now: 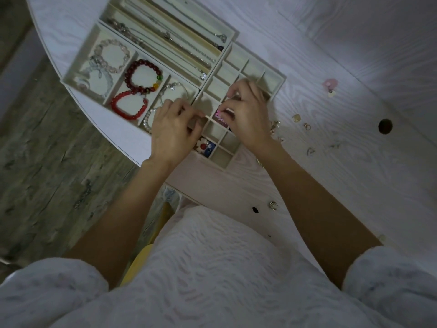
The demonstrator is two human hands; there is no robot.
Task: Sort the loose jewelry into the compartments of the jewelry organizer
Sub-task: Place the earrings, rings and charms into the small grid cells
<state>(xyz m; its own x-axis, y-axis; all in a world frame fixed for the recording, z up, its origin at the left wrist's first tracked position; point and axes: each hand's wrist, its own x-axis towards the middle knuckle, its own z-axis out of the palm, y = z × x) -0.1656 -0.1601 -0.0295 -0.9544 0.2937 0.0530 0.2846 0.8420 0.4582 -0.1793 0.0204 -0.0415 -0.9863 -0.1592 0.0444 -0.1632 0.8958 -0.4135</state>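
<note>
The cream jewelry organizer (272,78) lies on the white table as adjoining trays. Beaded bracelets (142,76) fill the left tray and chains (189,47) the far one. My right hand (248,119) hovers over the grid of small compartments, its fingers curled, its fingertips at a small pink piece (218,113) in one cell. My left hand (172,131) is curled at that grid's left edge, fingertips pinched together near a divider; what it holds, if anything, is hidden. A red-and-white flower piece (203,145) and a blue piece (211,147) sit in a near cell.
Loose jewelry lies on the table right of the organizer: a pink piece (330,83), several small rings (307,126), a cluster (274,126) by my right wrist, and a ring (273,205) near the front edge. A round hole (385,126) is in the tabletop. The floor lies to the left.
</note>
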